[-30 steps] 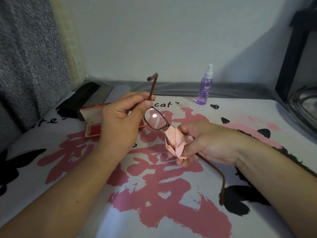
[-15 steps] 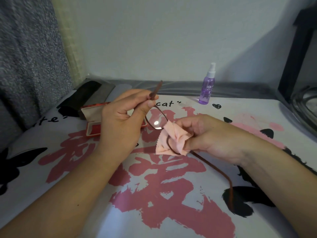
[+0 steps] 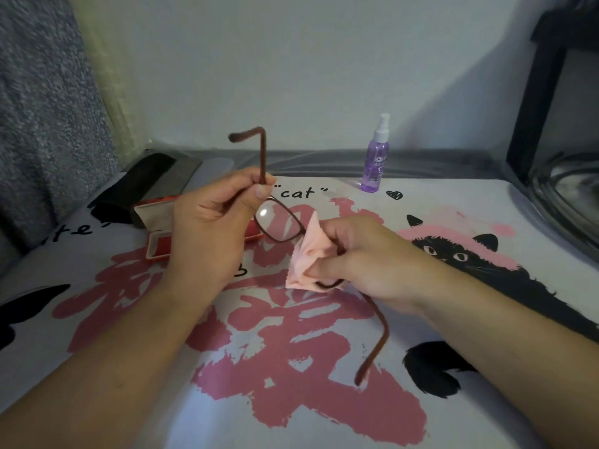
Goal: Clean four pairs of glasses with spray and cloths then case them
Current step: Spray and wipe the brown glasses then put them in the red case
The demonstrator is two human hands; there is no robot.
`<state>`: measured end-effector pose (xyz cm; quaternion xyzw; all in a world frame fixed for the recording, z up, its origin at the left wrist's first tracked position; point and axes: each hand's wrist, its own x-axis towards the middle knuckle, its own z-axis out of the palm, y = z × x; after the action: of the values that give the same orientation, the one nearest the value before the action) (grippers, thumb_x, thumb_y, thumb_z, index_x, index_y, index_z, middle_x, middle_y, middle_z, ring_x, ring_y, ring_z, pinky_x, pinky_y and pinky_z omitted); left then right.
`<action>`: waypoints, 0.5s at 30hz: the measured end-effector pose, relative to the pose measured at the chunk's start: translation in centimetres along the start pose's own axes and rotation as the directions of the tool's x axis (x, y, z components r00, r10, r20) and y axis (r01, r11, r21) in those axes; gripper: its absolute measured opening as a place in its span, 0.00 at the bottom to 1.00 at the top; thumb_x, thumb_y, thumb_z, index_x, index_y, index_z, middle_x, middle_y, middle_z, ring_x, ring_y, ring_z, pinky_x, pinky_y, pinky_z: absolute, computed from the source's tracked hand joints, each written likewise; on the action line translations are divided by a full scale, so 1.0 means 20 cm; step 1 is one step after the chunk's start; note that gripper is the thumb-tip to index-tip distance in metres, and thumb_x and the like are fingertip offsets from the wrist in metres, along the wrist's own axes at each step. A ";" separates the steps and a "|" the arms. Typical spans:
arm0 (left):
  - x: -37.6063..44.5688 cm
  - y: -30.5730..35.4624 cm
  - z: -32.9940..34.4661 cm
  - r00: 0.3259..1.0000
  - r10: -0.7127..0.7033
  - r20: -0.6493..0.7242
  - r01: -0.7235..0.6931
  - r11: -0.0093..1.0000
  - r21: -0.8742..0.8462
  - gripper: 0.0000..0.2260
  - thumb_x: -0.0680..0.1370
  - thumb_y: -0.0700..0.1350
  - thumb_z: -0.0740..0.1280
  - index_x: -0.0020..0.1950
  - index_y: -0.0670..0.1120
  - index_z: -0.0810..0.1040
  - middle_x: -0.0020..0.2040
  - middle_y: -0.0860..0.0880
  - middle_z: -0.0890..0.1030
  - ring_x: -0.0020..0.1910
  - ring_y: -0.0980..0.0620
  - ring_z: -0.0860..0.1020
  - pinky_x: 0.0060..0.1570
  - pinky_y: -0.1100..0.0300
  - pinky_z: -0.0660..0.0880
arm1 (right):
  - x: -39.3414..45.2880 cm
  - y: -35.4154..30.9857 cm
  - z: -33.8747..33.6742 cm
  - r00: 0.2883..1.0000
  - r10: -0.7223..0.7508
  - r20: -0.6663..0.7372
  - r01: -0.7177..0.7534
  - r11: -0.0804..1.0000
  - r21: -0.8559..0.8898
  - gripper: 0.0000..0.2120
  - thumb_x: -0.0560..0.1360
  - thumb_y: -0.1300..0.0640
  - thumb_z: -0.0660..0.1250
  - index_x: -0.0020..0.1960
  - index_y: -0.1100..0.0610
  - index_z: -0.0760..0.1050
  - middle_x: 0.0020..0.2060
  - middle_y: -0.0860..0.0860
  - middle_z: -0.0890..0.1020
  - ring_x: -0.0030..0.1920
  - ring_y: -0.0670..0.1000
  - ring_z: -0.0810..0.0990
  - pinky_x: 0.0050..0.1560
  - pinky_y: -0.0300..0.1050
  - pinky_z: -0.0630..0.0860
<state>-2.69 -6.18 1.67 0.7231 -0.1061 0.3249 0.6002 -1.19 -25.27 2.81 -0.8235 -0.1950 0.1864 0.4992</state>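
Note:
Brown-framed glasses (image 3: 279, 225) are held above the table with both temples unfolded. My left hand (image 3: 214, 222) pinches one temple near the hinge, and that temple stands upright. My right hand (image 3: 363, 254) holds a pink cloth (image 3: 308, 257) folded around the other lens, which is hidden. The second temple hangs down below that hand. An open red case (image 3: 155, 247) lies behind my left hand. A purple spray bottle (image 3: 376, 157) stands at the back of the table.
Dark cases (image 3: 142, 183) lie at the back left beside the red one. The table cover (image 3: 291, 384) carries pink and black cat prints. A black frame (image 3: 534, 92) and a glass lid (image 3: 570, 196) are at the right edge.
The glasses have tilted, so the temple in my left hand now stands upright. The pink cloth has shifted on the lens under my right hand.

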 end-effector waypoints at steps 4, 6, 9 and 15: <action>0.01 0.01 0.00 0.998 -0.060 -0.016 0.059 0.998 -0.019 0.08 0.79 0.38 0.70 0.53 0.50 0.84 0.47 0.57 0.86 0.51 0.59 0.83 0.54 0.67 0.77 | 0.01 0.01 -0.02 1.000 -0.020 0.017 0.018 0.996 0.092 0.06 0.77 0.62 0.70 0.45 0.54 0.84 0.44 0.54 0.87 0.49 0.58 0.85 0.60 0.57 0.79; 0.01 0.02 0.01 0.998 -0.068 -0.018 0.068 0.998 -0.016 0.08 0.79 0.38 0.70 0.54 0.50 0.84 0.48 0.55 0.86 0.51 0.57 0.84 0.53 0.66 0.77 | 0.00 0.00 -0.06 0.996 -0.034 0.087 0.019 0.985 0.174 0.18 0.81 0.65 0.63 0.37 0.53 0.82 0.37 0.54 0.85 0.40 0.54 0.84 0.48 0.49 0.80; 0.01 0.01 0.01 0.997 -0.071 -0.033 0.071 0.997 -0.006 0.08 0.79 0.39 0.70 0.54 0.50 0.84 0.48 0.55 0.86 0.52 0.56 0.84 0.53 0.66 0.77 | -0.01 0.02 -0.10 0.971 -0.046 0.236 -0.019 0.963 0.267 0.11 0.80 0.73 0.59 0.49 0.65 0.79 0.44 0.61 0.86 0.46 0.58 0.87 0.48 0.47 0.83; -0.01 0.02 0.02 0.999 -0.044 0.015 0.044 0.999 0.016 0.09 0.79 0.37 0.69 0.55 0.47 0.83 0.48 0.57 0.86 0.50 0.61 0.84 0.51 0.70 0.77 | 0.00 0.04 -0.13 0.915 0.032 0.401 -0.129 0.968 0.216 0.24 0.71 0.84 0.59 0.56 0.62 0.79 0.51 0.60 0.86 0.52 0.56 0.86 0.52 0.46 0.82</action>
<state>-2.90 -6.69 1.97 0.7324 -0.0920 0.3070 0.6008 0.34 -27.57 3.31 -0.7104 -0.2334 0.3911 0.5366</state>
